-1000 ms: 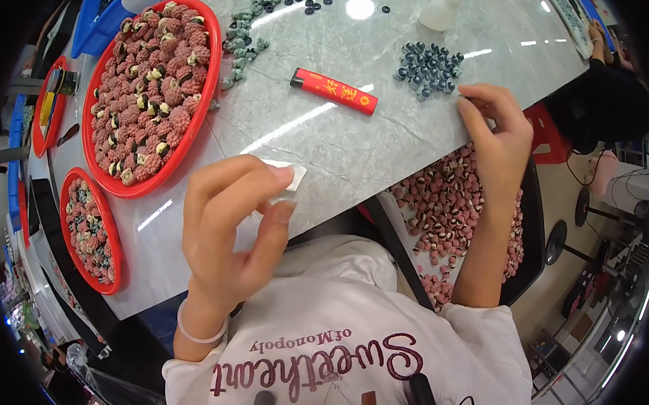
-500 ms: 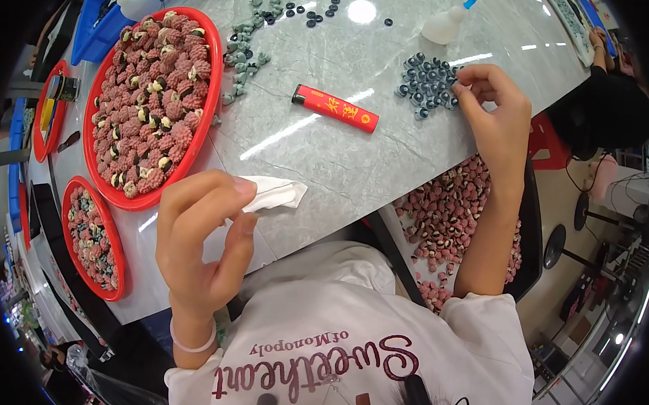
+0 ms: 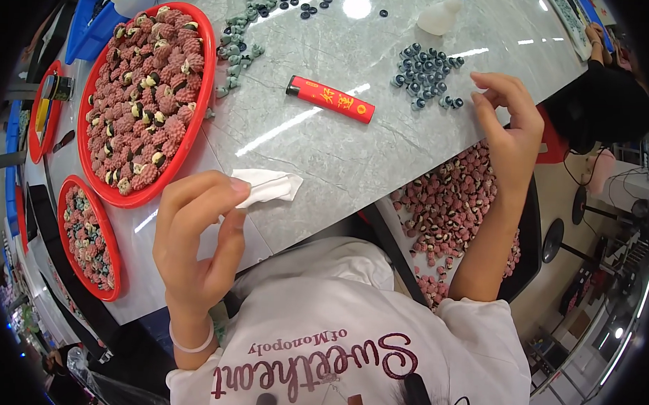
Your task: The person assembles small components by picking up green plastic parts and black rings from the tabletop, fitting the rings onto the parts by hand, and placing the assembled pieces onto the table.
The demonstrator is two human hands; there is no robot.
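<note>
Left hand, lower left of centre: fingers curled, a small gap to the thumb. Index tip overlaps a folded white tissue on the grey counter; cannot tell whether it grips it. Right hand, right of centre: thumb and index parted, nothing seen between them. Just left of its fingertips, upper right of the frame, a loose cluster of dark blue-grey beads; a couple sit nearest the thumb. Red black-ended stick lies slantwise near centre. Left side: large red tray, full of ridged pink pieces. White bottle at the top, above the beads.
</note>
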